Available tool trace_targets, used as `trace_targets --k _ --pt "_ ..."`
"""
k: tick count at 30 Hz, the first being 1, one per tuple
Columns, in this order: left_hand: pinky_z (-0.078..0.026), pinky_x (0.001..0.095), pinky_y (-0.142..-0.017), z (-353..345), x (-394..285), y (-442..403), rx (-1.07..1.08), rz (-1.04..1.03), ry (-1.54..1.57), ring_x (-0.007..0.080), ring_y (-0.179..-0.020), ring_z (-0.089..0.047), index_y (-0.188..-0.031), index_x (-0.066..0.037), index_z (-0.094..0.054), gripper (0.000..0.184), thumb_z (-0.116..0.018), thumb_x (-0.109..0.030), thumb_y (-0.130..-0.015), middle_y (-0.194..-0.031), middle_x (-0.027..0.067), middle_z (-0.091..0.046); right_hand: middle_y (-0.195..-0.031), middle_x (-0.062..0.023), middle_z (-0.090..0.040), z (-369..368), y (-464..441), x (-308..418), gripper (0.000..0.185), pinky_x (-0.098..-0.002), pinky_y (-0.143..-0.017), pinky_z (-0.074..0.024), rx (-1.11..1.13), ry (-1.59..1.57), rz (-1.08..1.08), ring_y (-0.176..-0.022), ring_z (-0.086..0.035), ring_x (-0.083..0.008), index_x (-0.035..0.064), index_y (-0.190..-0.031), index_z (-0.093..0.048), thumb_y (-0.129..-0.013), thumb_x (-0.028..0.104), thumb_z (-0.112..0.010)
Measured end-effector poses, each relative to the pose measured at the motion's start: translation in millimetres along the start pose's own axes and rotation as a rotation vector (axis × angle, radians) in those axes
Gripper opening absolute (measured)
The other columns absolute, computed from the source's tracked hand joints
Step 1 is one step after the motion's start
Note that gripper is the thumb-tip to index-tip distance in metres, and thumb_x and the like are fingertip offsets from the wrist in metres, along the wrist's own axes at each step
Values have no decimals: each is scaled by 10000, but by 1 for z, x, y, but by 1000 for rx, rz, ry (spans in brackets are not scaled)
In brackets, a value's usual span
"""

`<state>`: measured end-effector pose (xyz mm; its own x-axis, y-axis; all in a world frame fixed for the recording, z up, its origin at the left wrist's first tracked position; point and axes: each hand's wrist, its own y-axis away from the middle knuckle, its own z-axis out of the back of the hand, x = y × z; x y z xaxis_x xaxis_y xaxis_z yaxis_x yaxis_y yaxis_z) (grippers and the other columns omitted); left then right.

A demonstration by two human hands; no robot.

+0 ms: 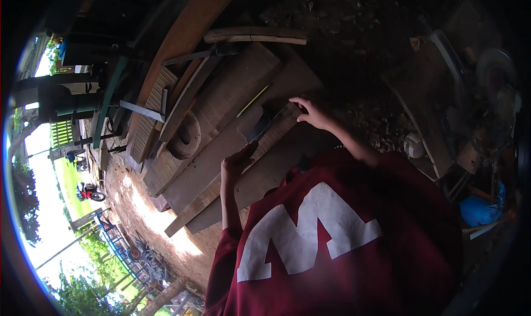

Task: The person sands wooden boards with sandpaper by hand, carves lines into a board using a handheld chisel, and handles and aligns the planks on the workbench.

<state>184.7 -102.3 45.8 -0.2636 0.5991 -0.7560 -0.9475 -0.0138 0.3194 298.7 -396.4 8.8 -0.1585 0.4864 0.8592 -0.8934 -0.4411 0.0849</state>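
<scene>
My left hand (236,164) is in shadow over a long narrow plank (215,192). Its fingers look curled at the tip, beside a dark, flat, rounded piece (256,129) whose kind I cannot make out. What those fingers hold is hidden. At the upper end of the same plank is my right hand (314,115), thumb and forefinger apart around the plank's end. Between the boards beyond my hands lies a thin yellow stick (253,100).
Wide boards (243,78) lie stacked beyond the hands, with a round dished wooden piece (185,136) on them. A split pole (254,35) lies farther off. To the right are a blue bag (482,206) and a curved board (415,117). A red motorcycle (90,192) stands outside.
</scene>
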Motion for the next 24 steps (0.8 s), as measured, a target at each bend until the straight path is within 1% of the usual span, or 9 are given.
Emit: trace_targets --k 2,5,8,11,15,17,18,20,24 --pt "-442 214 -779 1 -9 -4 45 -43 -70 78 -892 -552 -1128 -37 -553 481 -706 -37 -672 -1043 71 -609 -828 -85 -552 0 0 -1 569 -334 -723 -451 -14 11 2 -793 -547 -235 91 -1126 -506 -600 38 -715" --pt "-437 208 -787 2 -11 -11 76 20 -38 68 -893 -548 -1127 -38 -553 482 -710 -43 -671 -1031 60 -614 -806 -83 -552 -3 0 -4 566 -334 -713 -450 -22 -28 11 -775 -548 -231 82 -1125 -511 -599 42 -716" --pt "-438 199 -760 1 1 -16 79 -24 55 57 -876 -548 -1128 -51 -557 483 -713 -50 -671 -1008 51 -623 -788 -78 -551 -1 -1 -3 563 -332 -701 -447 -29 3 38 -762 -546 -226 71 -1123 -519 -597 46 -718" --pt "-442 195 -728 5 -1 -21 95 16 -39 51 -851 -550 -1126 -45 -557 478 -712 -48 -674 -996 51 -626 -778 -73 -551 2 -3 -2 571 -329 -686 -444 26 -29 -23 -752 -545 -222 69 -1125 -521 -591 53 -723" --pt "-446 194 -714 8 -2 -23 115 -3 -31 44 -836 -548 -1120 -45 -562 469 -711 -48 -675 -984 51 -629 -774 -72 -550 7 -6 -1 584 -324 -680 -442 63 -6 -36 -749 -545 -221 51 -1118 -525 -572 59 -731" --pt "-452 186 -669 9 -7 -22 97 -46 -94 33 -778 -547 -1112 -44 -567 466 -716 -47 -670 -973 54 -632 -794 -75 -550 5 -9 -8 607 -322 -679 -440 38 24 70 -750 -544 -220 29 -1121 -525 -554 70 -739" --pt "-452 186 -669 8 -8 -22 99 -44 -93 33 -778 -547 -1112 -44 -567 466 -716 -47 -670 -973 54 -632 -794 -75 -550 4 -10 -10 607 -322 -679 -440 40 23 67 -750 -544 -220 29 -1121 -525 -554 70 -739" --pt "-468 233 -738 6 -11 -20 66 30 -24 88 -849 -602 -1073 -100 -603 453 -735 -116 -640 -938 82 -647 -806 -57 -517 3 -11 -11 637 -305 -705 -436 60 44 78 -761 -524 -199 34 -1150 -512 -553 66 -731" --pt "-465 221 -734 5 -28 -16 82 87 0 78 -838 -597 -1083 -93 -595 446 -725 -107 -656 -940 83 -647 -813 -60 -511 4 -13 -9 639 -303 -707 -433 88 73 67 -769 -520 -197 36 -1154 -513 -554 71 -730"
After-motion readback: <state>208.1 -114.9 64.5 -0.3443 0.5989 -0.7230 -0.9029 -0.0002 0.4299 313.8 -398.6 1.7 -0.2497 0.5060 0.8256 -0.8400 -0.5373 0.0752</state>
